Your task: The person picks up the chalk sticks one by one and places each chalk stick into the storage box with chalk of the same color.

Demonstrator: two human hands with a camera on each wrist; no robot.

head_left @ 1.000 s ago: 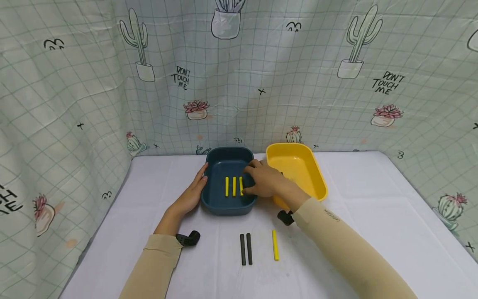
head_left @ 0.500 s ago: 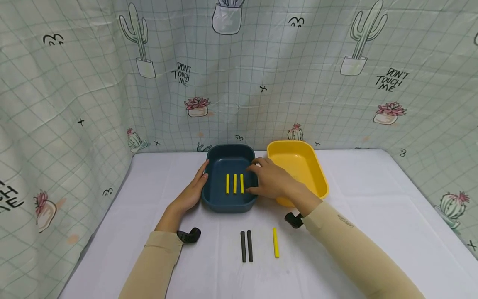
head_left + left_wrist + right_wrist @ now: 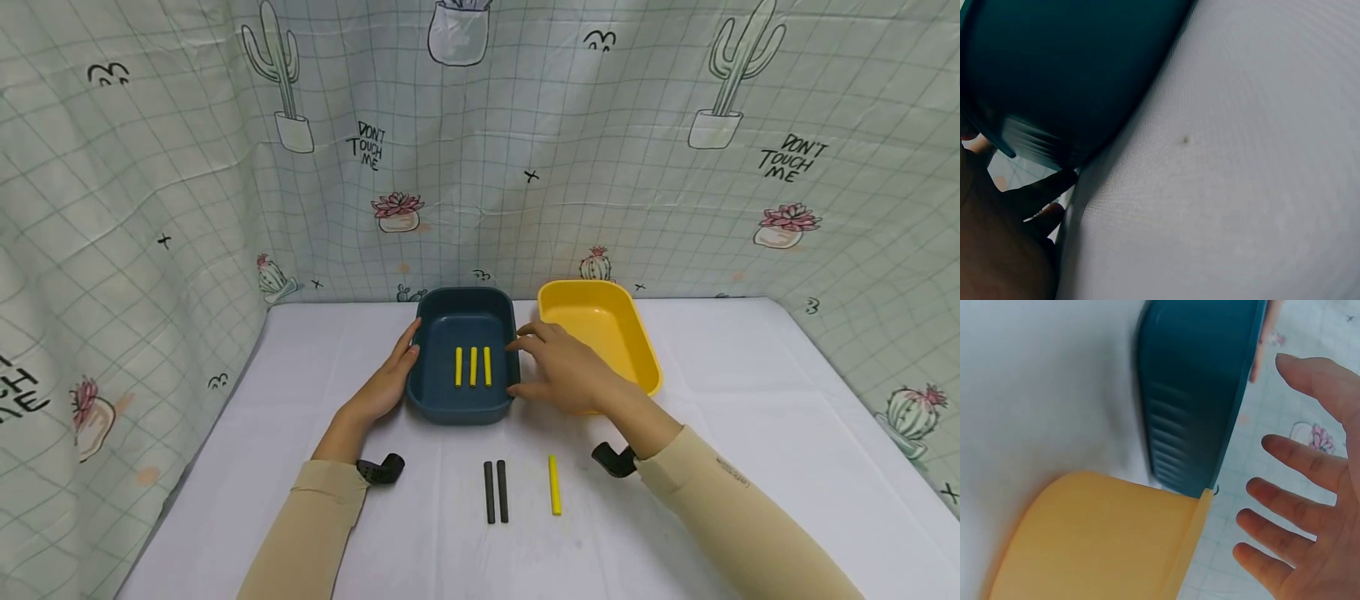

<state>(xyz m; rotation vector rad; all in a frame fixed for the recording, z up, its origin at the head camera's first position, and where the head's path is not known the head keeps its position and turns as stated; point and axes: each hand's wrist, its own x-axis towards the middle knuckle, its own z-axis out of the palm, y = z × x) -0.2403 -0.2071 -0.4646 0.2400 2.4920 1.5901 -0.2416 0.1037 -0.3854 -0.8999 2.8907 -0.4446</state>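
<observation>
In the head view, three yellow sticks lie side by side inside a dark blue bin. My left hand rests along the bin's left side, fingers extended against its wall; the left wrist view catches part of that hand beside the bin. My right hand is over the bin's right rim with fingers spread and nothing held. In the right wrist view, its thumb and fingers stand apart from each other.
A yellow bin stands to the right of the blue one, partly behind my right hand. On the white table in front lie two black sticks and one yellow stick. A patterned cloth hangs behind.
My right hand has let go of the rightmost yellow stick in the blue bin and drawn back to the right, fingers spreading. The left hand has stayed at the bin's side.
</observation>
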